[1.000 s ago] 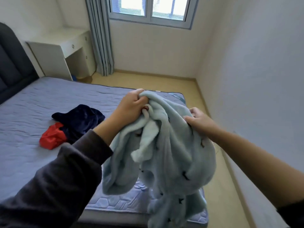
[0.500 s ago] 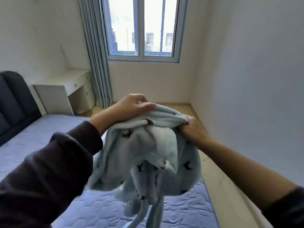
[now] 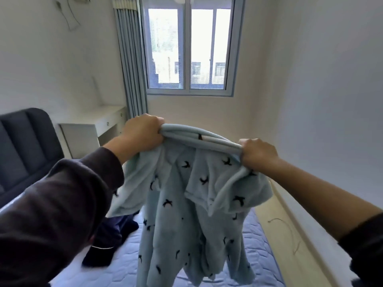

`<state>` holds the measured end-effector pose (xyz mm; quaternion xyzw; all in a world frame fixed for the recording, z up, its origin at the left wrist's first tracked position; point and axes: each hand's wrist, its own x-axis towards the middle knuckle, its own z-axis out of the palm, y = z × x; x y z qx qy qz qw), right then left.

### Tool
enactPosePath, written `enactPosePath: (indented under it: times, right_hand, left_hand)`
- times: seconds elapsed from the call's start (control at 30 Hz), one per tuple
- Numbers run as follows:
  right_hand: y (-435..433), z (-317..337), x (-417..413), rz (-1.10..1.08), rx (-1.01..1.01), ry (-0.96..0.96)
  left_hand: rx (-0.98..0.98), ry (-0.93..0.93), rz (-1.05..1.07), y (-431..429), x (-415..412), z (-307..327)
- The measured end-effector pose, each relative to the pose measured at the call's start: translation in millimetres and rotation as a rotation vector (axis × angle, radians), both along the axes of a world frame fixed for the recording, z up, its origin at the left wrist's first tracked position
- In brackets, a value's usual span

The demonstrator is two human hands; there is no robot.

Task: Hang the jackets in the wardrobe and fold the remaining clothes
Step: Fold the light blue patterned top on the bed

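Observation:
A light blue fleece garment (image 3: 186,204) with small dark bird prints hangs in the air over the bed. My left hand (image 3: 143,133) grips its top edge at the left, and my right hand (image 3: 257,154) grips the same edge at the right, so the edge is stretched between them. The rest of the garment dangles down with loose folds. A dark navy garment (image 3: 112,241) lies on the bed (image 3: 255,255) below my left sleeve, partly hidden by it.
The bed has a blue quilted cover and a dark padded headboard (image 3: 22,146) at left. A white desk (image 3: 93,129) stands in the far left corner by a grey curtain (image 3: 130,65) and window (image 3: 188,48). A strip of floor (image 3: 290,235) runs along the right wall.
My hands have moved apart and upward, spreading the bunched blue garment so it hangs open. The view has tilted up toward the window.

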<state>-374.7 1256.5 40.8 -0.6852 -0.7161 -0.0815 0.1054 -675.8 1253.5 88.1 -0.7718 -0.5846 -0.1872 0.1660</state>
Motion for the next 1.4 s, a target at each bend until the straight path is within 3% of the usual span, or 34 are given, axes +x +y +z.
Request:
enactPosePath:
  times: [0.1,0.13,0.2,0.27,0.33,0.4,0.57,0.63,0.73,0.9,0.97,1.13,1.27,1.4]
  right_hand:
    - [6,-9,25,-0.250,-0.196,0.002]
    - [9,-15,31,-0.285,-0.258,0.174]
    - [16,-26,34,-0.269,-0.314,0.764]
    - [26,-30,28,-0.211,-0.185,1.327]
    - [44,-23,19,-0.109,-0.014,1.645]
    - [63,-4,6,0.065,0.057,1.752]
    - [116,57,-30,0.441,0.007,1.547]
    - [128,54,-47,0.534,-0.052,1.427]
    - [124,-14,-67,0.520,-0.192,1.126]
    - [63,-209,-76,0.352,-0.810,0.616]
    - [34,-246,-84,0.351,-0.890,0.582]
    - [7,-261,-92,0.373,-0.909,0.640]
    - [8,-316,-65,0.142,-0.925,0.686]
    - [5,-433,-37,-0.087,-0.989,0.710]
  left_hand:
    - [-0.211,-0.279,-0.010,12,-4,-4]
    - [-0.266,-0.365,-0.009,15,-2,-9]
    - [-0.366,-0.561,0.005,18,6,-29]
    - [-0.462,-0.858,-0.032,21,17,-57]
    - [-0.536,-1.194,-0.106,29,35,-80]
    - [-0.564,-1.400,-0.184,46,53,-94]
    - [-0.536,-1.648,-0.385,94,77,-95]
    - [-0.571,-1.689,-0.361,101,70,-106]
    - [-0.744,-1.690,0.013,87,51,-160]
    - [-1.110,-1.644,0.578,31,22,-275]
    - [-1.126,-1.562,0.612,27,15,-294]
    - [-0.977,-1.200,0.508,37,17,-314]
    - [-1.023,-0.890,0.452,32,28,-377]
    - [-1.153,-0.680,0.452,15,45,-483]
